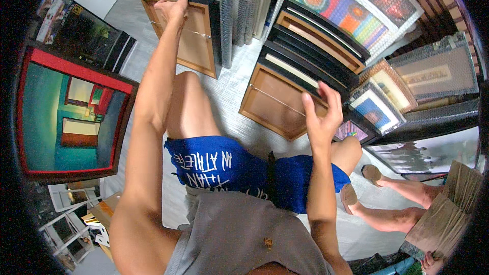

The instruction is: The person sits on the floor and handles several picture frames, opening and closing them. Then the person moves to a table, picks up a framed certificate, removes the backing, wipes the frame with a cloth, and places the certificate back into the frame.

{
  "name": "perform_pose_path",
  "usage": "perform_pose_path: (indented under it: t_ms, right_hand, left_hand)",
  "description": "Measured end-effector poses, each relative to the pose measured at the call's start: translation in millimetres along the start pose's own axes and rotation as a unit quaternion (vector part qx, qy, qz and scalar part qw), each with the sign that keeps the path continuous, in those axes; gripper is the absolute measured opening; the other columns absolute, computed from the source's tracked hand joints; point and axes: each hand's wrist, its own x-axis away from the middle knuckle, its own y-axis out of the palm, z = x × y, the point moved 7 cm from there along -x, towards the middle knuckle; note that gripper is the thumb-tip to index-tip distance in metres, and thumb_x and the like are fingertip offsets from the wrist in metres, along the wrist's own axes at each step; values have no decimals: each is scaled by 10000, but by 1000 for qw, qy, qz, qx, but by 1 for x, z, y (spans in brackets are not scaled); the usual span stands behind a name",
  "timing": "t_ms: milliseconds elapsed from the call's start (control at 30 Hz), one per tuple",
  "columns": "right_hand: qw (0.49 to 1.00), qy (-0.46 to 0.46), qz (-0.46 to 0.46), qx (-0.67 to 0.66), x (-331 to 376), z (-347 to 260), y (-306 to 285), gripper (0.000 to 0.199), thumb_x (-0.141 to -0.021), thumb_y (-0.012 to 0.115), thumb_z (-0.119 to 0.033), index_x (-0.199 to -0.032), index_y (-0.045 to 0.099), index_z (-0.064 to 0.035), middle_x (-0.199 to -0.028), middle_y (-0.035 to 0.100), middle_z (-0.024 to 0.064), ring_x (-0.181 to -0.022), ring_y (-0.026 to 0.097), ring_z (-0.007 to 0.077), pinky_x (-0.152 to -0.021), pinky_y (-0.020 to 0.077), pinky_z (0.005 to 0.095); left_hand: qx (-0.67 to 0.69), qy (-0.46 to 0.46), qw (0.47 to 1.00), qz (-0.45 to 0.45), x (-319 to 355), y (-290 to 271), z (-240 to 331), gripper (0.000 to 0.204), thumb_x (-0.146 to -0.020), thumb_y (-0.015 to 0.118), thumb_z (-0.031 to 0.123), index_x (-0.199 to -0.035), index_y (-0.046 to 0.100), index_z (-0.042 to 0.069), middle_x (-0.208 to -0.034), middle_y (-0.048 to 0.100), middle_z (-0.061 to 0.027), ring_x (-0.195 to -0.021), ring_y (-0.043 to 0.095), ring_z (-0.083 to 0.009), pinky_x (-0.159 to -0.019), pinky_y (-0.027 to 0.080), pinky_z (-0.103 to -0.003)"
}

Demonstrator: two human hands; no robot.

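Our left hand curls its fingers over the top edge of a brown frame back standing up front. Our right hand pinches another frame back, leaning close by.

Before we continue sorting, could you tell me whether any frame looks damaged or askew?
Nothing stands out. The left hand steadies one brown frame, the right hand another; both lean in rows, backs outward, hanging wires intact.

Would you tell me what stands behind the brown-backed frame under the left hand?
Behind the frame held by the left hand stand bubble-wrapped frames; their faces are covered.
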Motion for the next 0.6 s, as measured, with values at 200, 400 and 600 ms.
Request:
perform_pose_path:
  t_ms: [200, 400, 600]
  right_hand:
    - [975, -93, -155, -132, -92, -66, 134, 231, -788, 629, -176, -930, 625, 6, -858, 621, 169, -814, 616, 283, -748, 471, 333]
    - [923, -257, -268, 104, -131, -104, 315, 445, -774, 611, -300, -1091, 561, 10, -1069, 570, 221, -1011, 546, 340, -866, 434, 408]
    - [871, -198, -344, 290, -127, -115, 373, 499, -752, 635, -324, -1129, 542, -12, -1087, 594, 186, -1027, 579, 285, -819, 478, 398]
  left_hand:
    - [280, -149, 939, -135, 22, -46, -19, 841, -563, 789, 106, -1156, 211, -40, -847, 545, -181, -526, 581, -259, -398, 521, -381]
    - [254, -233, 919, -191, 35, -109, -70, 716, -594, 702, 112, -1131, 250, -28, -873, 505, -147, -633, 557, -228, -477, 470, -380]
    - [285, -286, 895, -190, 11, -157, -142, 339, -545, 632, -4, -835, 456, -23, -696, 514, -73, -601, 524, -197, -557, 437, -329]
